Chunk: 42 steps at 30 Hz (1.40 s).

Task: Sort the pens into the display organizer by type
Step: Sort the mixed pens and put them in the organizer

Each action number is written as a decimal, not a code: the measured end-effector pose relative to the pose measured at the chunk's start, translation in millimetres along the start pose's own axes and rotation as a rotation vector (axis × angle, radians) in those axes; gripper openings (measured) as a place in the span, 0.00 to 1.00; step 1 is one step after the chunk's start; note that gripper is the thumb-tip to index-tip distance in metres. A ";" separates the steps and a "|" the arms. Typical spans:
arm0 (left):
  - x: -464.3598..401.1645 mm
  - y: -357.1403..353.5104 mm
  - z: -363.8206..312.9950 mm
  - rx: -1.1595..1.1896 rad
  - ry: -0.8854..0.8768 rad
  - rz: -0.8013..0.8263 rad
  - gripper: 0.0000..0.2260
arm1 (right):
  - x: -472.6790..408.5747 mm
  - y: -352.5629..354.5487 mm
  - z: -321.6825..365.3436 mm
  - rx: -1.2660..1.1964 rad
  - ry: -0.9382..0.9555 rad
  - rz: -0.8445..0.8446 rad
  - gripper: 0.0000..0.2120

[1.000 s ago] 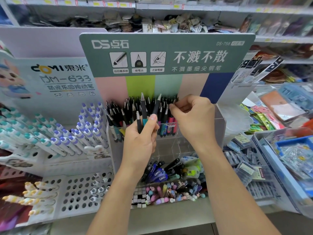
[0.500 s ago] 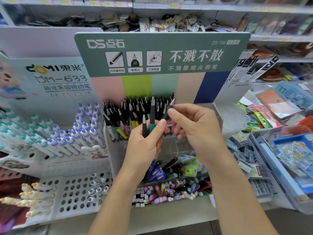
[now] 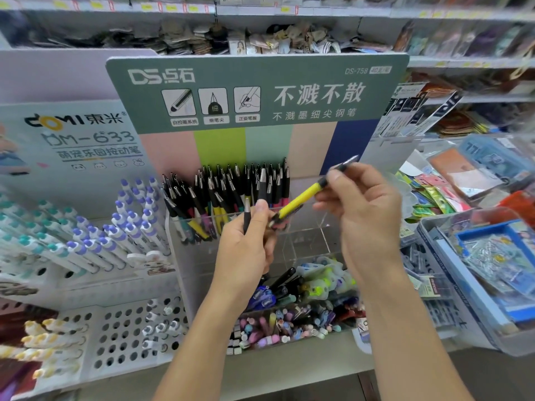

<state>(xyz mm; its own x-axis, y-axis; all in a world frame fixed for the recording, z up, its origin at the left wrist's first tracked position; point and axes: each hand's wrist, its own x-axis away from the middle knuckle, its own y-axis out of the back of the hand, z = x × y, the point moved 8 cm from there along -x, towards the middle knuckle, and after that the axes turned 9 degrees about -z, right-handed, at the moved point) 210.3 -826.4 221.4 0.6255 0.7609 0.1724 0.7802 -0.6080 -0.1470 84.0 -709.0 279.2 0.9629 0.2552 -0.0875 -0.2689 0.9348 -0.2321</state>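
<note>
My right hand [image 3: 362, 215] pinches a yellow pen [image 3: 301, 199] with a black grip near its tip, holding it slanted across the front of the clear display organizer [image 3: 307, 241]. My left hand [image 3: 246, 247] grips two black-tipped pens [image 3: 247, 215] upright, just below the yellow pen's lower end. The organizer's left and middle compartments hold several black-tipped pens [image 3: 225, 186] standing tips up. Its right compartment looks bare.
A green sign board [image 3: 260, 91] rises behind the organizer. White pens with purple and teal caps [image 3: 86, 235] fill a rack on the left. A tray of mixed pens and erasers [image 3: 289, 319] sits below. Blue bins [image 3: 477, 270] of packaged goods stand on the right.
My right hand has pulled a yellow pen out of the organizer and swung it up to the right. My left hand stayed in place with its pens.
</note>
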 end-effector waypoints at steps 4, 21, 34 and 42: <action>-2.7 14.5 -1.9 0.050 -0.009 -0.078 0.18 | -20.4 8.9 17.3 0.117 0.193 -0.085 0.06; -5.4 21.4 2.6 0.056 -0.008 -0.107 0.13 | -30.8 -59.1 2.0 0.753 0.408 0.318 0.03; -12.0 15.7 0.6 0.051 -0.006 -0.097 0.13 | -23.7 -64.3 -3.7 0.853 0.428 0.454 0.05; -13.8 13.6 -1.8 0.091 -0.007 -0.059 0.16 | -21.5 -52.9 -25.2 0.933 0.300 0.407 0.03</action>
<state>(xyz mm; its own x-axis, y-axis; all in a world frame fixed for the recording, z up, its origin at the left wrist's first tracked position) 212.3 -845.5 218.8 0.5784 0.7965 0.1761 0.8114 -0.5397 -0.2243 76.9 -770.2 269.0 0.7248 0.6396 -0.2562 -0.3234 0.6442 0.6931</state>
